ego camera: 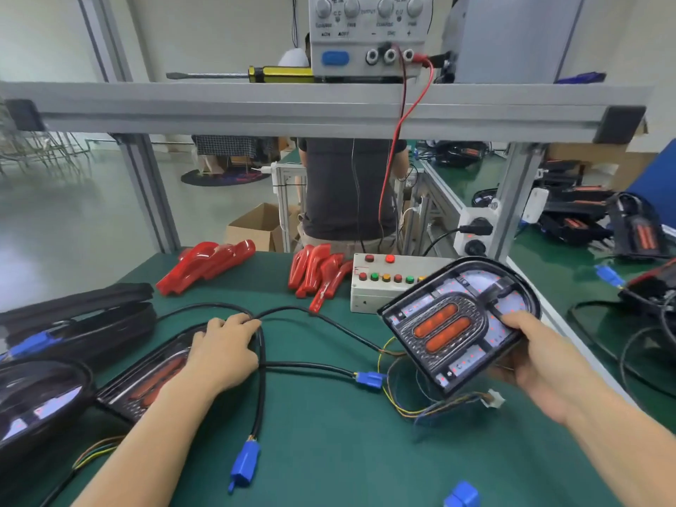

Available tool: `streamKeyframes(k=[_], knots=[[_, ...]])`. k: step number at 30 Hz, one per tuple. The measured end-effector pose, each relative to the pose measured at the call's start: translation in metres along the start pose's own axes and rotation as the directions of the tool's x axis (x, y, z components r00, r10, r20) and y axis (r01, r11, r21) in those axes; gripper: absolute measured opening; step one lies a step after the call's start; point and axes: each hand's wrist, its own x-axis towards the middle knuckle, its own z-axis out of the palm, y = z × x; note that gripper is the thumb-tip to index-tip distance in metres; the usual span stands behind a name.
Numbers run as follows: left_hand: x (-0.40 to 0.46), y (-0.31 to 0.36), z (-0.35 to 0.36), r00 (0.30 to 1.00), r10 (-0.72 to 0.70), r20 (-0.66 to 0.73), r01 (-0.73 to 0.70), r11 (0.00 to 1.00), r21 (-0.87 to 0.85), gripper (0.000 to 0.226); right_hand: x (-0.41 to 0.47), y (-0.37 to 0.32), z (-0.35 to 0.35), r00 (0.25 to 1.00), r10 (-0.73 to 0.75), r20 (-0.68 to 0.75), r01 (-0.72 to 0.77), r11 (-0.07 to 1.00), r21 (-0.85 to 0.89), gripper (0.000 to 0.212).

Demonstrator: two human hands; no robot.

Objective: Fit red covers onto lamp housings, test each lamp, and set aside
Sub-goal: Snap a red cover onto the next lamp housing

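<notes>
My right hand (537,354) grips a black lamp housing (457,323) by its right edge and holds it tilted above the green mat; its two orange strips and small red dots glow. Thin coloured wires with a white plug (494,398) hang from it. My left hand (225,351) rests curled on the far end of a second lamp housing (146,382) lying flat on the mat, over black cables. Two piles of red covers lie at the back, one pile of red covers (208,265) on the left and another pile of red covers (318,276) in the middle.
A white button box (384,287) stands behind the held lamp. Black cables with blue connectors (369,380) cross the mat. More dark housings (40,400) lie at the left edge. A frame beam carries a power supply (365,34) and screwdriver (256,75). A person stands beyond the table.
</notes>
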Motion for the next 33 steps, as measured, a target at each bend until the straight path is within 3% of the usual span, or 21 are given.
streamKeyframes(k=[3, 5, 7, 9, 11, 13, 14, 16, 19, 22, 28, 33], knots=[[-0.013, 0.010, -0.012, 0.998, 0.051, -0.041, -0.048, 0.996, 0.072, 0.072, 0.000, -0.006, -0.008, 0.999, -0.034, -0.037, 0.035, 0.999, 0.034, 0.024], [-0.030, 0.028, -0.019, 0.961, 0.181, -0.209, -0.175, 0.984, 0.044, 0.066, 0.000, -0.008, -0.011, 0.998, -0.040, -0.044, 0.042, 0.999, 0.033, 0.024], [-0.054, 0.056, -0.021, 0.810, 0.388, -0.440, -0.461, 0.884, -0.070, 0.049, 0.002, -0.009, -0.013, 0.998, -0.044, -0.053, 0.045, 0.999, 0.027, 0.025], [-0.081, 0.090, -0.020, 0.627, 0.580, -0.520, -0.717, 0.690, -0.094, 0.037, 0.004, -0.009, -0.014, 0.997, -0.046, -0.062, 0.047, 0.999, 0.021, 0.025], [-0.099, 0.118, -0.005, 0.496, 0.759, -0.422, -0.836, 0.548, 0.003, 0.052, 0.005, -0.008, -0.014, 0.997, -0.045, -0.062, 0.047, 0.999, 0.021, 0.025], [-0.107, 0.137, 0.012, 0.453, 0.868, -0.202, -0.849, 0.489, 0.201, 0.059, 0.005, -0.007, -0.016, 0.997, -0.048, -0.057, 0.049, 0.999, 0.018, 0.025], [-0.109, 0.143, 0.019, 0.456, 0.884, -0.106, -0.840, 0.466, 0.278, 0.059, 0.004, -0.006, -0.017, 0.997, -0.049, -0.052, 0.049, 0.999, 0.014, 0.026], [-0.108, 0.147, 0.034, 0.439, 0.897, -0.043, -0.842, 0.427, 0.330, 0.053, 0.003, -0.004, -0.021, 0.998, -0.048, -0.044, 0.049, 0.999, 0.011, 0.027], [-0.101, 0.142, 0.036, 0.423, 0.906, -0.023, -0.858, 0.409, 0.312, 0.034, 0.002, -0.002, -0.027, 0.998, -0.044, -0.049, 0.045, 0.999, 0.021, 0.028], [-0.093, 0.129, 0.027, 0.403, 0.914, -0.055, -0.890, 0.405, 0.209, 0.033, 0.003, -0.001, -0.030, 0.997, -0.049, -0.060, 0.051, 0.998, 0.035, 0.026], [-0.068, 0.104, 0.014, 0.493, 0.825, -0.275, -0.792, 0.557, 0.251, 0.028, 0.009, -0.018, -0.045, 0.982, -0.127, -0.140, 0.139, 0.987, 0.082, 0.021], [-0.031, 0.079, 0.012, 0.584, 0.709, -0.396, -0.641, 0.702, 0.311, 0.046, 0.010, -0.034, -0.060, 0.976, -0.111, -0.189, 0.132, 0.986, 0.103, 0.020]])
